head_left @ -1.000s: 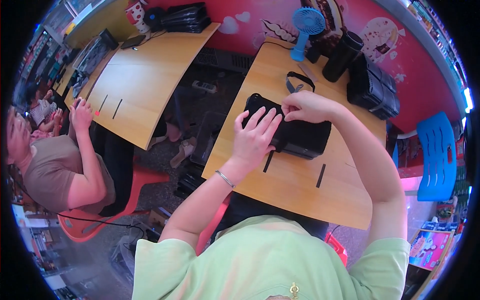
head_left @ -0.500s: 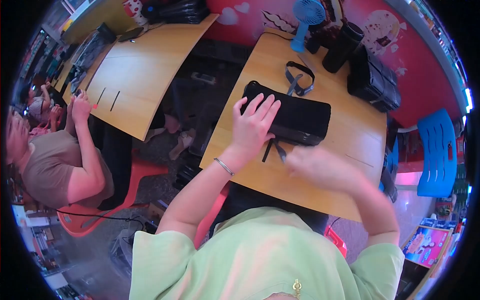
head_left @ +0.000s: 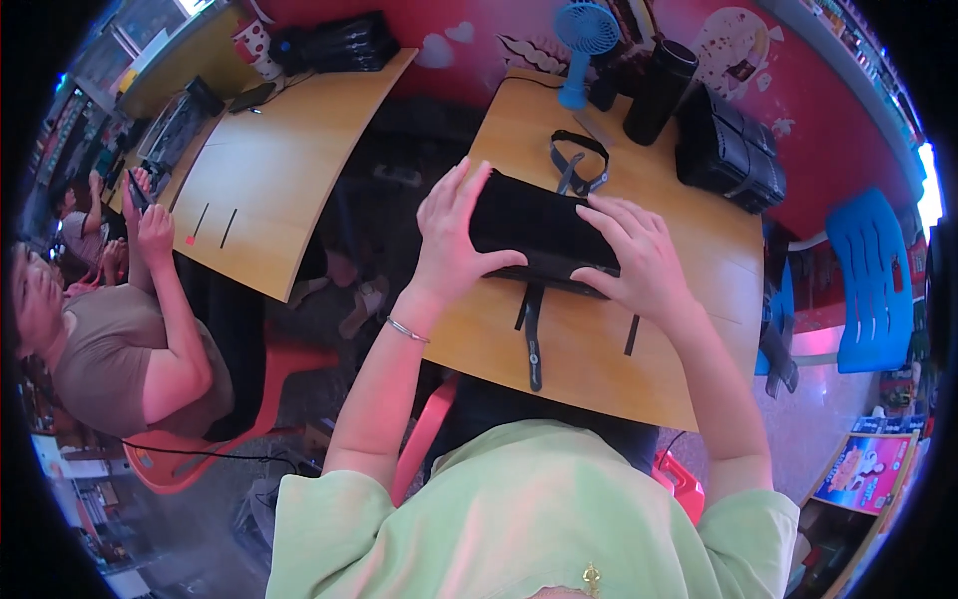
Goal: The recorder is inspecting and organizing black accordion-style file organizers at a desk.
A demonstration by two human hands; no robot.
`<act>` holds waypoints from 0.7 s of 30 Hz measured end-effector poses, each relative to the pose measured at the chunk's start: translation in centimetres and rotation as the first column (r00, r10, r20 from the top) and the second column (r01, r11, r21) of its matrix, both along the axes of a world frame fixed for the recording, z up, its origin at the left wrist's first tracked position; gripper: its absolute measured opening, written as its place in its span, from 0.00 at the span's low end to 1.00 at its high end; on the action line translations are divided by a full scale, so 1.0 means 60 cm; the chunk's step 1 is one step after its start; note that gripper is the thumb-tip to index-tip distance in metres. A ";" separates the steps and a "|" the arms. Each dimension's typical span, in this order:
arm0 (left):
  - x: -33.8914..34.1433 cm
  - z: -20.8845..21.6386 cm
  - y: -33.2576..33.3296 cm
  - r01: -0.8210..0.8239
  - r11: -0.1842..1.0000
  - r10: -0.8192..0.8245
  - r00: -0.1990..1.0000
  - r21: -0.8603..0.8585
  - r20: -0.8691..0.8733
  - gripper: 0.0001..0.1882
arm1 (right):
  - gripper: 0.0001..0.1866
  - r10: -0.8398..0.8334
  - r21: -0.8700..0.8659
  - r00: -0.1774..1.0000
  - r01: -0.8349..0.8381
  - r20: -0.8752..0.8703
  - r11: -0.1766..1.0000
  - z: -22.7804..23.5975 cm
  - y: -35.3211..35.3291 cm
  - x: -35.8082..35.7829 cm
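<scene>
One black case (head_left: 544, 215): near the left edge of the desk (head_left: 689, 309), between both hands
Left hand (head_left: 451, 235): spread, against the case's left end
Right hand (head_left: 639, 250): spread, touching its right end
Grey strap (head_left: 533, 344): from the case toward the near edge
Blue fan (head_left: 584, 45), black bottle (head_left: 659, 95): by the far edge

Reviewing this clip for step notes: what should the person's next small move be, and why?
Probably free the right hand to lift the strap's near end while the left hand steadies the case. Both hands are on the case, that end lies flat on the table in front, and a strap loop lies beyond; whether they join underneath is hidden.
</scene>
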State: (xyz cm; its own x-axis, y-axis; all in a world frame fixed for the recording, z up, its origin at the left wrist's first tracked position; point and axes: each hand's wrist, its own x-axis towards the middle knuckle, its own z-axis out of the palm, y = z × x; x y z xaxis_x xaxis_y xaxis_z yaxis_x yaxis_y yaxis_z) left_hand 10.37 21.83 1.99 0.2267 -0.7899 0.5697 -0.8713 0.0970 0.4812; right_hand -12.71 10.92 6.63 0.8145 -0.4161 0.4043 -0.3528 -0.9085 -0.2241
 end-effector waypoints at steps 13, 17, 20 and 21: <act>0.041 -0.081 -0.007 0.305 0.952 -0.220 0.631 -0.024 -0.744 0.48 | 0.10 0.078 0.083 0.997 -0.080 0.021 0.993 0.001 -0.037 0.018; 0.016 -0.069 -0.007 0.298 0.950 -0.247 0.520 -0.097 -0.818 0.45 | 0.07 0.043 -0.022 0.995 -0.041 0.091 0.999 0.001 -0.059 0.028; 0.006 -0.065 -0.007 0.295 0.937 -0.295 0.390 -0.185 -0.872 0.44 | 0.06 -0.017 -0.045 0.989 0.024 0.150 0.999 0.011 -0.083 0.033; 0.009 -0.071 -0.007 0.290 0.940 -0.297 0.433 -0.181 -0.851 0.44 | 0.06 -0.039 -0.035 0.981 0.047 0.191 0.998 0.017 -0.090 0.036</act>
State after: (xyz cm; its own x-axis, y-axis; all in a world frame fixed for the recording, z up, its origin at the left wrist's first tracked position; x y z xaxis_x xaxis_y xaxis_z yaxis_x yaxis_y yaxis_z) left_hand 10.94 21.39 -2.25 0.3558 -0.9055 0.2310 0.0618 0.2694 0.9610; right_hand -10.54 5.50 7.68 0.7030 -0.4299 0.5666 -0.3462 -0.9027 -0.2554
